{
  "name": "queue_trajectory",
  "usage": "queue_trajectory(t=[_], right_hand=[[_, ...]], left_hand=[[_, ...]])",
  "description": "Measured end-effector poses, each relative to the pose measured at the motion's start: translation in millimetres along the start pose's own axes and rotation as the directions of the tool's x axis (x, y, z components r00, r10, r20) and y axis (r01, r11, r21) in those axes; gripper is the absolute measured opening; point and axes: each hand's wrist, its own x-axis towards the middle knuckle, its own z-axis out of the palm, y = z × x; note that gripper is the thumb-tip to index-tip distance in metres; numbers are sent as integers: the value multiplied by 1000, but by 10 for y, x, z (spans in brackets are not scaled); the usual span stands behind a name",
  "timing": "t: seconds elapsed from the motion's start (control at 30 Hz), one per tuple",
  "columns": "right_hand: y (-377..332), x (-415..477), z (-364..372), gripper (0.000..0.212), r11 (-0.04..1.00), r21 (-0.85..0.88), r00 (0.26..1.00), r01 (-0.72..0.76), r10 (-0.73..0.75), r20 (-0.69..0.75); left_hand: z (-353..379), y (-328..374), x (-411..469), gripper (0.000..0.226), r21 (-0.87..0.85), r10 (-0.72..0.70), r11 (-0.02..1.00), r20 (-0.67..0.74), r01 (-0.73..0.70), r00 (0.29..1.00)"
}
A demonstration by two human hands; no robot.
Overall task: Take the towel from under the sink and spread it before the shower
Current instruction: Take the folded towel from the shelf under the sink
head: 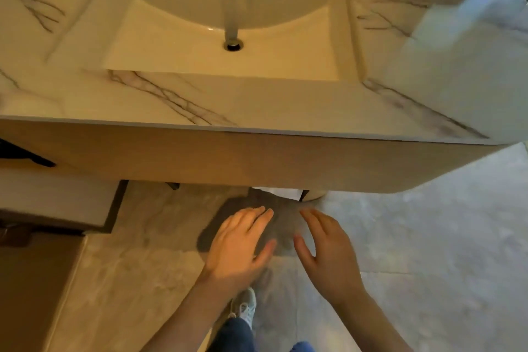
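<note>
1. Bottom centre of the frame: a dark blue trouser leg (pixel 234 334) and a pale shoe (pixel 243 306) on the grey stone floor (pixel 428 251).
2. Lower centre: two bare forearms reach forward from the bottom edge. The left hand (pixel 238 243) is open, palm down, fingers spread and holding nothing.
3. Just right of it, the right hand (pixel 325 246) is likewise open, fingers extended, thumb apart, empty. The two hands are near each other but do not touch.
4. Between and beyond the fingertips, a dark shadow lies on the floor.
5. Centre, just under the lower edge of the cabinet: a white folded towel (pixel 278 193) shows as a narrow strip, mostly hidden by the cabinet; it lies beyond both hands and apart from them.
6. Middle band of the frame: the wooden front of the cabinet (pixel 257 157).
7. Above it: the veined marble surface (pixel 171 97).
8. Upper centre: a rectangular white sink (pixel 271 48) set into the surface, with a metal drain (pixel 233 44) in its middle.
</note>
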Motion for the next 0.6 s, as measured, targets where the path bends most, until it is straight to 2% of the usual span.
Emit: queue_trajectory(t=[0.2, 0.4, 0.53, 0.6], right_hand=[[903, 320, 1433, 49, 998, -47, 999, 44, -44, 1], [1676, 504, 2766, 54, 990, -121, 997, 71, -74, -26], [2027, 520, 3387, 51, 982, -152, 990, 110, -122, -75], [2120, 528, 3551, 53, 980, -174, 991, 99, -114, -76]], left_hand=[[1339, -734, 560, 55, 15, 106, 994, -49, -106, 993], [2563, -1566, 986, 62, 29, 99, 995, -67, -97, 993], [3123, -1877, 1077, 52, 59, 163, 986, -184, -155, 969], [3309, -1965, 1097, 52, 53, 154, 988, -198, -147, 968]])
